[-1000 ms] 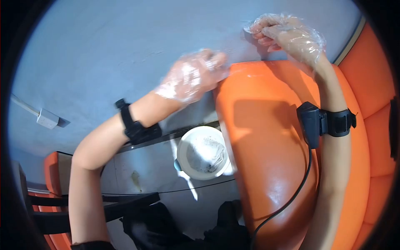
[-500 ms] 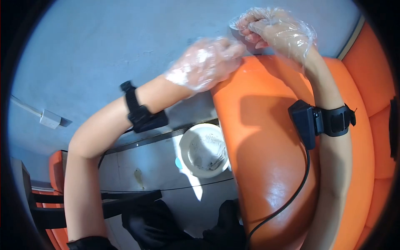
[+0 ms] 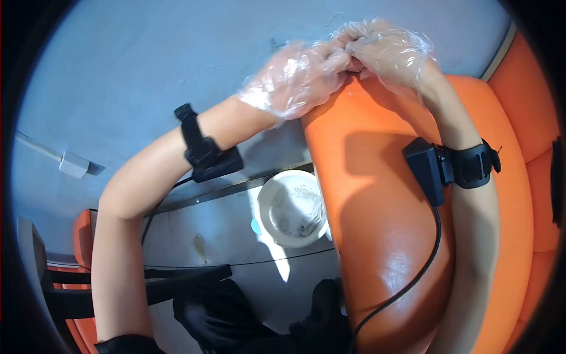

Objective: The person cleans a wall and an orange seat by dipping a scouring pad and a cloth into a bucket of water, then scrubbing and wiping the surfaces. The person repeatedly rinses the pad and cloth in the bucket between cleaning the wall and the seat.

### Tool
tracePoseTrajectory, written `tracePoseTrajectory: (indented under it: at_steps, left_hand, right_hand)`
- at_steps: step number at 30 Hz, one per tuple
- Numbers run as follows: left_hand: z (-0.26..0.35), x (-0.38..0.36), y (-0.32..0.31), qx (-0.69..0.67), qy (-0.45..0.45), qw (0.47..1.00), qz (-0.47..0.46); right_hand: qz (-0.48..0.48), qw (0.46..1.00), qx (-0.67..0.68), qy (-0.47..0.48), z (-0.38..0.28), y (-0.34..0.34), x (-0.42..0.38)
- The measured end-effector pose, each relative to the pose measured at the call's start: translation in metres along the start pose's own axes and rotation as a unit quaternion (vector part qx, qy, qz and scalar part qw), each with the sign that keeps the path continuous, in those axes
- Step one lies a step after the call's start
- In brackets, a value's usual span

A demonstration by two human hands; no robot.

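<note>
Head view: left hand (image 3: 300, 79) and right hand (image 3: 392, 53), in slack gloves (image 3: 268, 94), meet with fingers bunched at the far end of the seat (image 3: 377, 153), beside the wall (image 3: 177, 65); I can't make out whether they pinch anything. Loose plastic could snag in the grip and tear, while the bucket (image 3: 265, 217), just left of the seat, could tip if kicked

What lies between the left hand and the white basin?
In the head view, shaded wall and a dark strip at its foot show between the left hand and white basin, beside the orange seat.
</note>
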State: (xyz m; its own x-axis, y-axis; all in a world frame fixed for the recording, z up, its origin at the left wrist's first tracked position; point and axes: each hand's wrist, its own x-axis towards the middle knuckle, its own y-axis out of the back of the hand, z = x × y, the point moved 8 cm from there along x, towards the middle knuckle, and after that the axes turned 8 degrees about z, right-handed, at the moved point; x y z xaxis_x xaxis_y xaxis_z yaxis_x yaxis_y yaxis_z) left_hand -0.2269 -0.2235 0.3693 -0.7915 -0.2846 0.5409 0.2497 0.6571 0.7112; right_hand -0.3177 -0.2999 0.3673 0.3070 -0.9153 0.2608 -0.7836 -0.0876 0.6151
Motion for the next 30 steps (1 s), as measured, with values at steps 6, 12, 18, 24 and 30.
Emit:
tracePoseTrajectory:
  at_steps: [6, 12, 18, 24, 30]
  left_hand:
    - [-0.013, -0.059, 0.029, 0.142, -0.023, 0.983, -0.112]
    - [-0.044, -0.009, 0.095, 0.237, 0.010, 0.962, 0.132]
    - [-0.034, -0.037, 0.044, 0.122, -0.023, 0.991, -0.050]
    - [-0.041, -0.017, 0.070, 0.155, 0.013, 0.981, 0.116]
    - [-0.038, -0.012, 0.075, 0.076, -0.017, 0.992, 0.100]
  right_hand:
    - [-0.006, 0.999, -0.052, 0.002, -0.016, 0.010, -0.005]
    - [0.091, 0.991, 0.088, 0.034, -0.035, 0.022, -0.008]
    - [0.120, 0.986, 0.103, 0.057, -0.033, 0.026, -0.002]
    - [0.129, 0.983, 0.114, 0.064, -0.028, 0.025, 0.000]
    - [0.162, 0.982, 0.065, 0.073, -0.029, 0.031, -0.002]
